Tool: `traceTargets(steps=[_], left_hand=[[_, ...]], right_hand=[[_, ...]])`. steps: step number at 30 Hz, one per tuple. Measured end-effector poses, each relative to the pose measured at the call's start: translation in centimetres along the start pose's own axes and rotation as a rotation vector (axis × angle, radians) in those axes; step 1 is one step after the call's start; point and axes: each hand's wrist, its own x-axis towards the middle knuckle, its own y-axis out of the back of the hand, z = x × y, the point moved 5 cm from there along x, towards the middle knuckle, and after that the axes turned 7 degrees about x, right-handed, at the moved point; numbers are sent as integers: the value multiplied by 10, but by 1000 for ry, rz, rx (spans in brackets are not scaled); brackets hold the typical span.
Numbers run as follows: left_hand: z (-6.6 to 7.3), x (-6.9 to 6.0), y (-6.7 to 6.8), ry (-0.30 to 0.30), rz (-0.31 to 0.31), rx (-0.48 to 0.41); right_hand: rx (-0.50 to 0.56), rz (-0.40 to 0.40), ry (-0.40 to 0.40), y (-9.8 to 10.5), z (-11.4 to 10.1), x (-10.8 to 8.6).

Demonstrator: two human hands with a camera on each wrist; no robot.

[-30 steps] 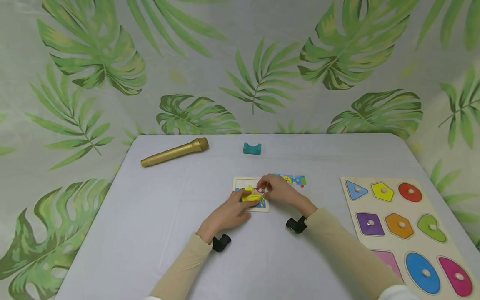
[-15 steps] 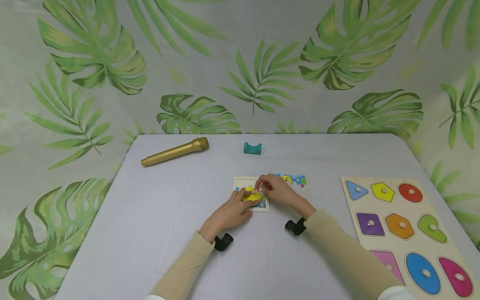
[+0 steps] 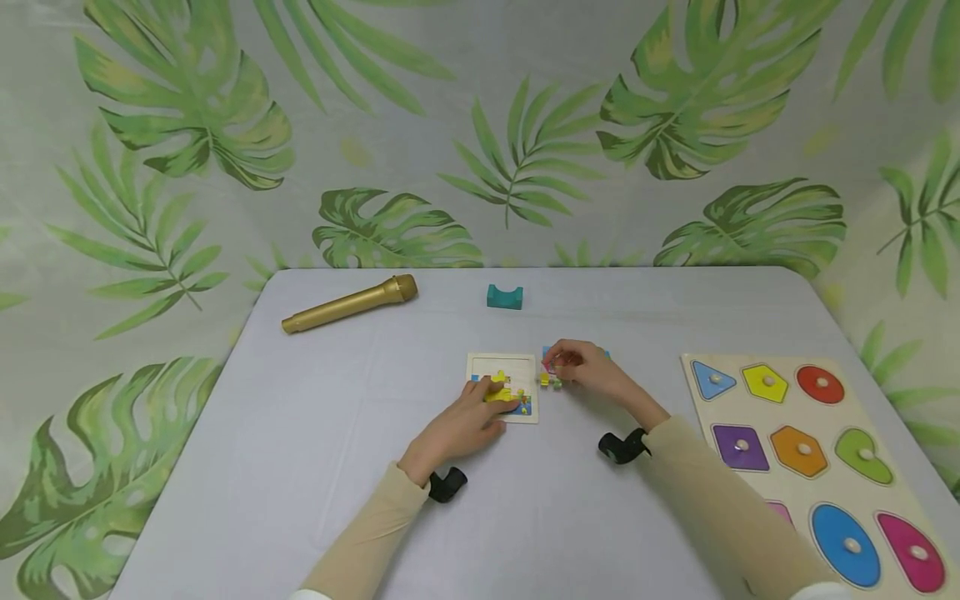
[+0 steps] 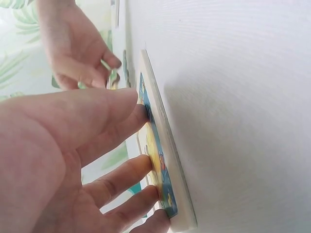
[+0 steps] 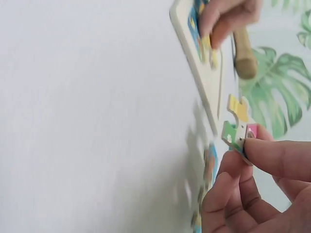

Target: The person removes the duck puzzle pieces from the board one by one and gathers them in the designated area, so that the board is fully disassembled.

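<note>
Puzzle frame (image 3: 487, 364): From the head view, it lies mid-table before a person, its near part holding fitted pieces (image 3: 527, 407), its far part bare.
Puzzle piece (image 3: 546, 380): The head view places it just right of the frame, at the fingertips of the right hand (image 3: 592, 368), with loose pieces (image 3: 551, 352) on the far side; turning its knobs to match the gaps, then lowering it flat, would likely seat it best.
Tabletop: Also in the head view, a gold microphone (image 3: 348, 305) lies far left, a teal block (image 3: 505, 298) far centre and a shape board (image 3: 795, 490) on the right.
Left hand (image 4: 82, 155): The left wrist view shows fingers extended and spread, tips touching the fitted pieces, gripping nothing; light, even pressure should steady the frame. The right hand blurs beyond it.
Pinch: In the right wrist view, thumb and index finger close on the piece's edge, tilted, raised off the table and apart from the frame; that edge hold seems sound, leaving its yellow and green ends free.
</note>
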Motion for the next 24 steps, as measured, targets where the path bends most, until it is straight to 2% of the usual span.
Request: traceTargets(steps=[5,10,18,24], left_hand=[[2,-1,1,-22,34,9],[0,0,-1,5,14,3],[0,-1,-1,24,2,-5],[1,-1,0,18,12,-6]], right_hand=[[-28,27,-54,29,13,-14],[-55,48,-72,48,21,-29],[-166,63,-109,54,29,-37],[-222,84,-93,52,29,-37]])
